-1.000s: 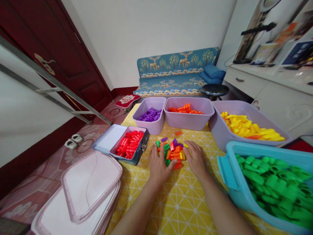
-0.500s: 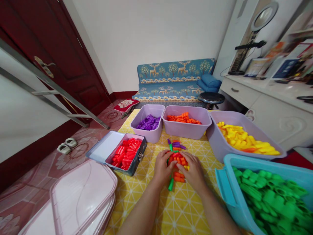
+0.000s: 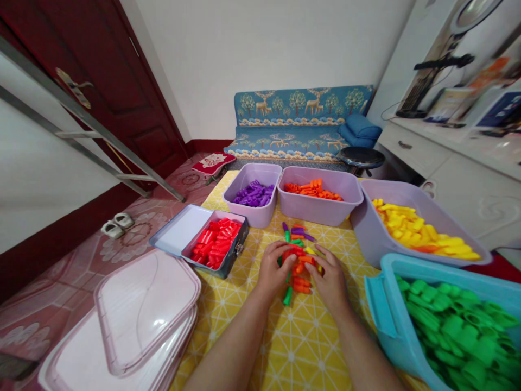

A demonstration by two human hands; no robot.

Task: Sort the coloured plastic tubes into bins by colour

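On the nearest stretch of the yellow patterned tablecloth (image 3: 297,347), two bare forearms reach forward towards a mixed heap (image 3: 299,268) of small coloured pieces, the landmark here. To the left of the heap and nearer than it lies a stack of pale pink lids (image 3: 148,309); to its right and nearer stands a teal tub (image 3: 472,279) full of green pieces (image 3: 459,326).

Just on the near side of the heap, a green piece (image 3: 287,296) and some orange pieces (image 3: 302,285) lie on the cloth between the wrists and the heap's edge. The left hand (image 3: 273,271) curves along the heap's left side, thumb parted from the fingers and lying over the pieces. The right hand (image 3: 330,274) flanks the right side, fingers loosely spread, their tips at the heap's edge. The heap thus lies between the two palms, red and orange pieces showing in the gap.

Further to the left of the heap sits an open tin (image 3: 241,236) of red pieces (image 3: 214,244). Just beyond the heap, a few purple pieces (image 3: 309,237) lie loose. Farther past it stand three lilac bins: one (image 3: 254,216) with purple pieces beyond and to the left, one (image 3: 315,212) with orange pieces beyond it, and one (image 3: 370,228) with yellow pieces beyond and to the right. Farthest past the heap is a blue sofa (image 3: 288,138).
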